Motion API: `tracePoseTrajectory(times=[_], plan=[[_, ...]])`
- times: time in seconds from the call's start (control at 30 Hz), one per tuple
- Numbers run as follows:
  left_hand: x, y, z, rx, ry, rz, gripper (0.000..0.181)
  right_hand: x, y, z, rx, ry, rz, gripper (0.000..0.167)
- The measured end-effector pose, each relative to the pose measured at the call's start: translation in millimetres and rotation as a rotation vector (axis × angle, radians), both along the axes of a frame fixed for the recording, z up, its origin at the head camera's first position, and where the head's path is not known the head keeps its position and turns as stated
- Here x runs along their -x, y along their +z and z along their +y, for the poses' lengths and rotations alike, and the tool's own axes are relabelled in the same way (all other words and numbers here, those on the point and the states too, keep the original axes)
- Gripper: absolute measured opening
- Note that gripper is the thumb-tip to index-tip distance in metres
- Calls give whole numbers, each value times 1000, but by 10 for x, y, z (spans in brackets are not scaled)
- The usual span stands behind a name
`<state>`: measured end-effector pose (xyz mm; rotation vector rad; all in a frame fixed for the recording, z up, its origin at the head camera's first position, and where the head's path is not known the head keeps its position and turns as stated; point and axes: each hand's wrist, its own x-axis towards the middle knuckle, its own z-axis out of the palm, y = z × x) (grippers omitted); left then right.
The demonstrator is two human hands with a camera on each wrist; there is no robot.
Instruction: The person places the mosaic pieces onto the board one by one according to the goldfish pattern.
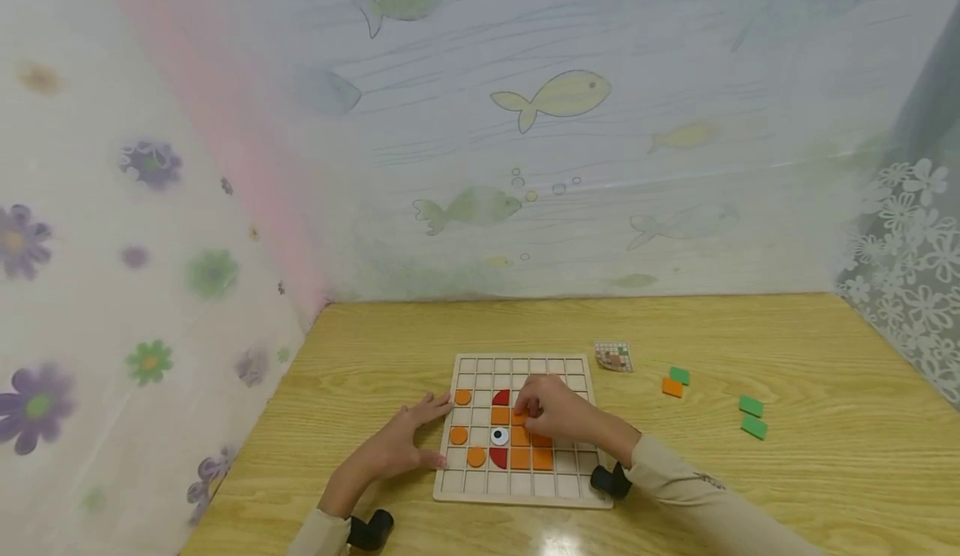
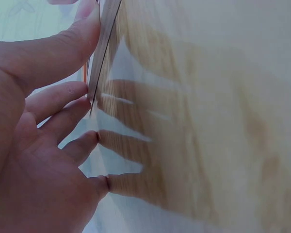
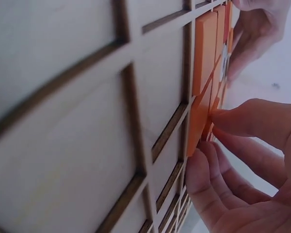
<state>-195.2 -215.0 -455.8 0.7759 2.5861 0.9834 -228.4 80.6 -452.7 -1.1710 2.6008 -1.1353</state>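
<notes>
A wooden grid board (image 1: 525, 502) lies on the table with flat tiles set in its squares. On it are orange discs (image 1: 459, 435), red curved tiles (image 1: 501, 398), a white eye tile (image 1: 499, 437) and several orange square tiles (image 1: 521, 458). My right hand (image 1: 558, 410) reaches over the board, thumb and fingertips pinching an orange square tile (image 1: 519, 417) beside another orange square; the fingers partly hide it. My left hand (image 1: 397, 443) touches the board's left edge with fingers and thumb spread. In the left wrist view, the fingers (image 2: 70, 124) meet the board's side (image 2: 99, 56).
A small picture card (image 1: 613, 356) lies by the board's top right corner. Farther right are a loose orange tile (image 1: 672, 388) and green tiles (image 1: 751, 406). Walls with fish and flower drawings border the wooden table (image 1: 750, 498) at the back and left.
</notes>
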Motion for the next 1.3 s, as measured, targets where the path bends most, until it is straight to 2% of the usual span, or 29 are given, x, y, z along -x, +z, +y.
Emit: tracePoseTrajectory(times=[0.4,0.8,1.0,1.3], plan=[[-12,10,10,8,-5,11,77,-8,7,59,-8,-20,-1,9],[-12,9,14,24,-1,28,78,-70,139,440,-1,-24,28,10],[-10,7,12,16,1,25,78,-128,195,669,-27,-75,36,12],[2,0,13,14,8,13,79,-189,190,1016,-47,-166,65,16]])
